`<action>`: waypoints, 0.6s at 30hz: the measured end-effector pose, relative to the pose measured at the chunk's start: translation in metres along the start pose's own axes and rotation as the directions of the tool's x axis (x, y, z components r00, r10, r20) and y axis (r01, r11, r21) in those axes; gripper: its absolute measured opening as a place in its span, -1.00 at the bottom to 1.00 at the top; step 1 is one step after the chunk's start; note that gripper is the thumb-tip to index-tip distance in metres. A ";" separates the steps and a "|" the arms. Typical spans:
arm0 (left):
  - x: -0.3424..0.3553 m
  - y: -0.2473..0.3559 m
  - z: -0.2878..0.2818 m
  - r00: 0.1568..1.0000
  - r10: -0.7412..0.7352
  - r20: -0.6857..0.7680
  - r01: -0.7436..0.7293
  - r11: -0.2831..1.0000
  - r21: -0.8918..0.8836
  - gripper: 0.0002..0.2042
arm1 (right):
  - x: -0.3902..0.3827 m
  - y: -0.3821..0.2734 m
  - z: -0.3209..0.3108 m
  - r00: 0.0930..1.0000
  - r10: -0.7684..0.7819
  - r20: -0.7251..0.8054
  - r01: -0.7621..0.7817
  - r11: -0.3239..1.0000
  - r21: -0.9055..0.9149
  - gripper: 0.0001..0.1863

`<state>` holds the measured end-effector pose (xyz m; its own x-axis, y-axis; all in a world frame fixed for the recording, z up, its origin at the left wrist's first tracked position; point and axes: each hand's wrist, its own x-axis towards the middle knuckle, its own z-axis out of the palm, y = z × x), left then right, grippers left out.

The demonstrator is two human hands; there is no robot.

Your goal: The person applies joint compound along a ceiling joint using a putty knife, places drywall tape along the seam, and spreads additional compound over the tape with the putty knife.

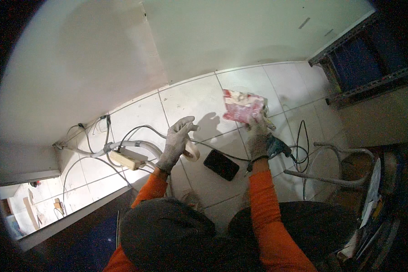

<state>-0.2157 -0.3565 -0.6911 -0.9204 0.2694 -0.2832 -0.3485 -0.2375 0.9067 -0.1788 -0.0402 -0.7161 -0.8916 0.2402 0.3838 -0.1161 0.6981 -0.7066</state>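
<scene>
My left hand [180, 136], in a pale, dirty work glove, is over the floor with its fingers bent toward the thumb. A small pale end shows at the fingertips, but I cannot make out what it is. A cream curved band [194, 152], like tape, shows beside that hand; whether the hand touches it is unclear. My right hand [257, 135], gloved too and slightly blurred, grips the near edge of a red-and-white packet [243, 108] smeared with white. Just under the right hand, a teal power tool [278, 147] lies on the tiles, partly covered.
A black phone [221, 165] lies between my forearms. To the left are a cream power strip [126, 159], a grey hose [143, 144] and tangled black cables. Bent metal tube legs [344, 182] stand at the right. A pale wall [204, 36] bounds the tiled floor [186, 100].
</scene>
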 end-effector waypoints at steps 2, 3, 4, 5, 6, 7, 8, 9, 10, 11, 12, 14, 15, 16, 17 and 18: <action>-0.003 -0.001 -0.001 0.998 -0.058 0.020 0.059 0.998 -0.006 -0.60 | 0.004 0.019 -0.012 0.936 0.331 -0.116 -0.292 0.919 0.263 -0.75; -0.008 0.001 -0.001 0.998 -0.068 -0.009 0.068 0.997 0.020 -0.61 | 0.007 0.022 -0.012 0.729 0.682 0.049 -0.532 0.521 0.667 -0.76; -0.009 0.001 -0.001 0.998 -0.065 -0.014 0.065 0.998 0.020 -0.61 | 0.006 0.025 -0.014 0.732 0.679 0.053 -0.532 0.521 0.667 -0.76; -0.010 0.001 -0.002 0.998 -0.057 -0.029 0.058 0.997 0.043 -0.62 | 0.004 0.028 -0.015 0.736 0.670 0.093 -0.561 0.527 0.638 -0.76; -0.012 0.001 0.000 0.998 -0.052 -0.042 0.055 0.996 0.066 -0.62 | 0.000 0.031 -0.016 0.737 0.663 0.131 -0.589 0.534 0.606 -0.76; -0.014 0.002 0.001 0.998 -0.051 -0.045 0.054 0.997 0.063 -0.62 | -0.006 0.034 -0.012 0.738 0.661 0.135 -0.590 0.535 0.604 -0.76; -0.016 0.003 0.002 0.998 -0.048 -0.038 0.051 0.997 0.062 -0.62 | -0.012 0.035 -0.005 0.846 0.533 0.009 -0.496 0.782 0.378 -0.76; -0.016 0.005 0.007 0.999 -0.045 -0.021 0.046 0.997 0.059 -0.62 | -0.017 0.044 -0.003 0.894 0.446 -0.036 -0.425 0.872 0.242 -0.76; -0.013 0.005 0.012 0.999 -0.042 -0.012 0.043 0.998 0.055 -0.62 | -0.022 0.056 -0.004 0.932 0.352 -0.084 -0.345 0.934 0.091 -0.76; -0.009 0.003 0.018 0.999 -0.039 0.015 0.038 0.999 0.036 -0.62 | -0.024 0.070 -0.008 0.956 0.267 -0.120 -0.263 0.964 0.050 -0.75; -0.009 0.001 0.016 0.999 -0.042 0.023 0.041 0.999 0.026 -0.62 | -0.026 0.072 -0.005 0.966 0.228 -0.125 -0.225 0.974 0.039 -0.75; -0.013 0.001 0.010 0.999 -0.040 -0.030 0.041 0.999 0.034 -0.62 | -0.023 0.054 0.003 0.883 0.466 -0.059 -0.430 0.852 0.298 -0.71; -0.015 0.003 0.008 0.997 -0.036 -0.063 0.038 0.999 0.034 -0.62 | -0.020 0.040 0.004 0.725 0.684 0.079 -0.619 0.598 0.509 -0.68; -0.014 0.005 0.011 0.997 -0.035 -0.072 0.038 0.999 0.037 -0.62 | -0.024 0.038 -0.002 0.726 0.682 0.088 -0.621 0.595 0.510 -0.68; -0.013 0.008 0.014 0.995 -0.022 -0.095 0.026 0.999 0.041 -0.59 | -0.030 0.036 -0.013 0.949 0.310 -0.055 -0.313 0.948 -0.053 -0.64; -0.012 0.012 0.017 0.993 -0.007 -0.116 0.012 0.999 0.044 -0.55 | -0.028 0.029 -0.021 0.996 0.089 0.007 -0.081 0.935 -0.346 -0.62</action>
<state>-0.2056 -0.3466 -0.6718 -0.9323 0.1612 -0.3238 -0.3516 -0.1929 0.9161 -0.1477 -0.0128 -0.7346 -0.9015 0.2969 0.3148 0.1156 0.8663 -0.4860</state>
